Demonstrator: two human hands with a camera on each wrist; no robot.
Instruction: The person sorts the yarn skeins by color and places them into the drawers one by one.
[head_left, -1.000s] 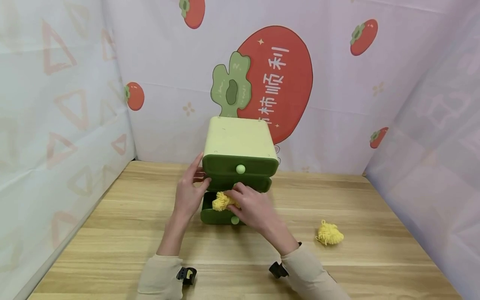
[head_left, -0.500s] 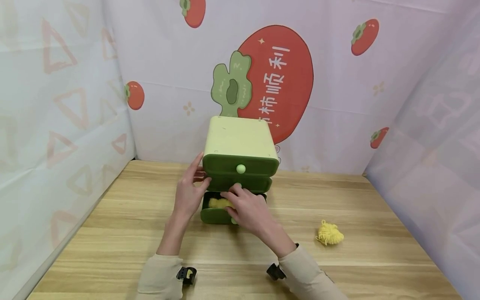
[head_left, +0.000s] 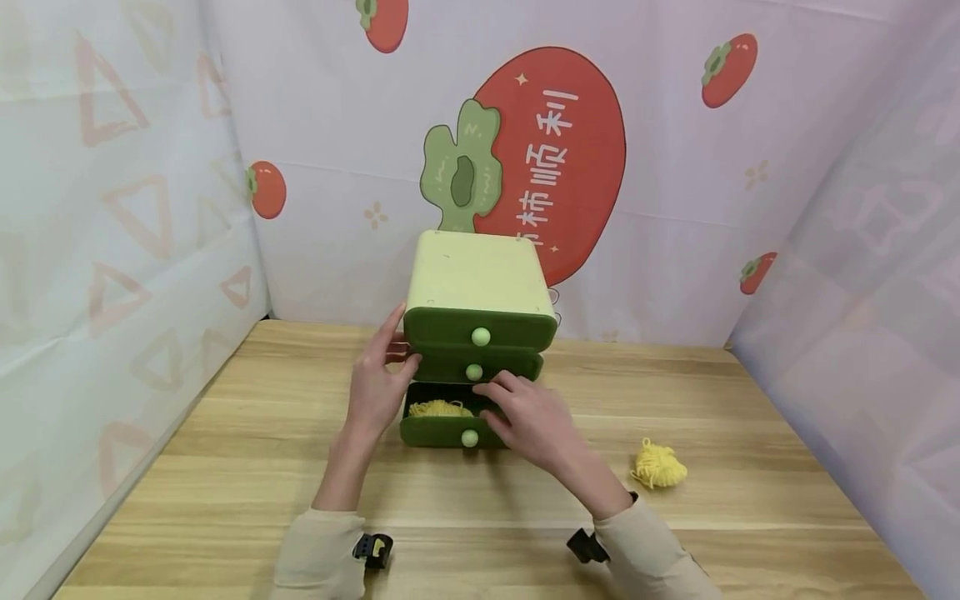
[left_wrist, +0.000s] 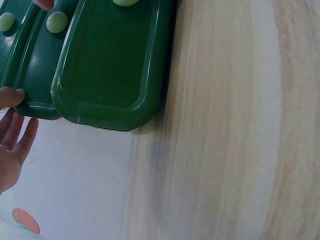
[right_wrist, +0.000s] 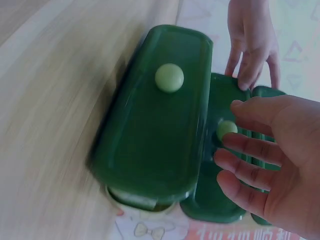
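Observation:
A small cabinet [head_left: 480, 271] with a pale-green top and green drawers stands on the table, its bottom drawer [head_left: 435, 432] pulled out. Inside that drawer, at the left, lies a bundle of yellow yarn [head_left: 440, 408]. My left hand [head_left: 378, 383] rests against the cabinet's left side, thumb touching the edge of the middle drawer [left_wrist: 45, 65] and fingers fairly straight. Above the right part of the pulled-out drawer hovers my right hand [head_left: 528, 417], holding nothing. Its fingers [right_wrist: 245, 167] are spread and lightly bent near the middle drawer's knob [right_wrist: 226, 131].
A second bundle of yellow yarn [head_left: 658, 465] lies on the wooden table [head_left: 712, 542], right of the cabinet. Printed cloth [head_left: 660, 192] hangs behind the table and along both sides.
My right hand has lowered the yarn bundle into the bottom drawer, let go of it and shifted right. The left hand has stayed at the cabinet's side.

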